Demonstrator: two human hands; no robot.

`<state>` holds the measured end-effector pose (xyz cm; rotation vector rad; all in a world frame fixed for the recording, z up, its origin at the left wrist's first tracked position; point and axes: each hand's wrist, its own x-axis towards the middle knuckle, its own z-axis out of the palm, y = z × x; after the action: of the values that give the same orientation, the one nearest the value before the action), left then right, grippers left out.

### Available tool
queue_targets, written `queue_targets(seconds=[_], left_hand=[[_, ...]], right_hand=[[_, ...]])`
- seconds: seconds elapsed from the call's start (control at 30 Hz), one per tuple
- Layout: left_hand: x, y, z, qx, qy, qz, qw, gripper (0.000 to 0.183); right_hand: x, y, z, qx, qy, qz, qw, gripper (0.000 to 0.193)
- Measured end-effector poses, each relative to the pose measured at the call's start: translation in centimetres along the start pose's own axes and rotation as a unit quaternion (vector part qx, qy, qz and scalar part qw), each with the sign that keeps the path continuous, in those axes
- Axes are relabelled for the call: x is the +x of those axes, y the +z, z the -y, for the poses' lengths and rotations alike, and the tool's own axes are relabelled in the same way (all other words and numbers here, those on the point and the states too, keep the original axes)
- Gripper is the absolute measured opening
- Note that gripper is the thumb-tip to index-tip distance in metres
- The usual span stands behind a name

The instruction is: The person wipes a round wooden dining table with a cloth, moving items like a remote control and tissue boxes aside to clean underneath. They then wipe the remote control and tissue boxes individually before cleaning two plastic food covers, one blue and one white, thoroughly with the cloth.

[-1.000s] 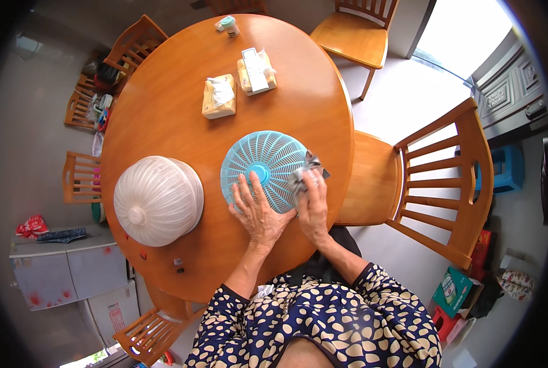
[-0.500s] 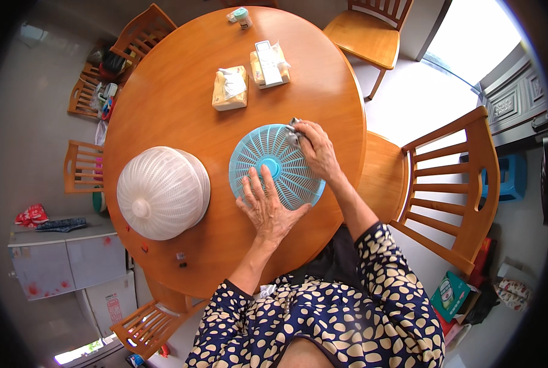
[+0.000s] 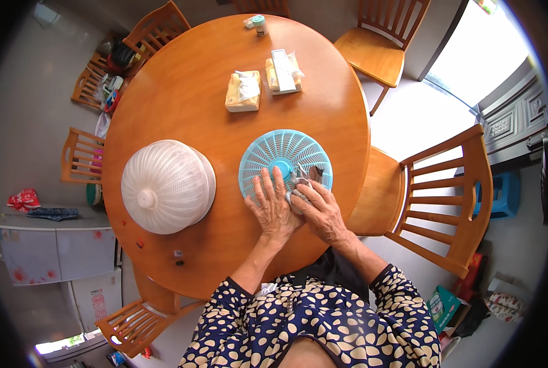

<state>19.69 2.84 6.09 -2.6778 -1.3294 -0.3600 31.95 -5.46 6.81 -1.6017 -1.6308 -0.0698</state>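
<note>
A round blue slatted plastic cover, domed with a solid hub at its middle, lies on the wooden table in front of me. My left hand rests on its near side, fingers stretched out and spread beside the hub. Close to it, my right hand presses a crumpled grey cloth onto the slats right of the hub. The fingers of that hand are bent over the cloth and partly hide it. To the left sits a white mesh dome cover with a knob, touched by neither hand.
Two tissue packs and a white-and-teal jar stand toward the far side of the round table. Small red and dark bits lie near its left edge. A wooden chair stands at the right.
My right hand has drawn the cloth from the cover's far right rim toward me, next to my left hand. The left hand stays spread on the cover. The view has shifted slightly.
</note>
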Motion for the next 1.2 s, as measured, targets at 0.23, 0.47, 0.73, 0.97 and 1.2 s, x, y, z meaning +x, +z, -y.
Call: queue_targets(seconds=[0.23,0.47,0.73,0.97,1.2], left_hand=[[2.4,-4.2,4.2,-0.103,0.141,0.106,0.979,0.123],[5.0,-1.5,6.6,-0.215,0.215,0.102,0.947,0.126],[3.2,-2.6,4.3,-0.184,0.171,0.056,0.966,0.125],[-0.2,-3.4,2.1,-0.156,0.074,0.096,0.98,0.126],[-0.1,-3.2,1.8,-0.134,0.07,0.096,0.984,0.128]], right_hand=[[7.3,1.4,-4.0,-0.043,0.022,-0.008,0.999,0.026],[9.8,3.0,-5.4,0.027,0.104,-0.012,0.994,0.028],[0.4,1.3,0.5,-0.011,0.063,-0.086,0.994,0.037],[2.6,1.3,-4.7,0.162,0.158,-0.104,0.968,0.035],[2.1,3.9,-10.0,0.304,0.387,-0.064,0.868,0.029]])
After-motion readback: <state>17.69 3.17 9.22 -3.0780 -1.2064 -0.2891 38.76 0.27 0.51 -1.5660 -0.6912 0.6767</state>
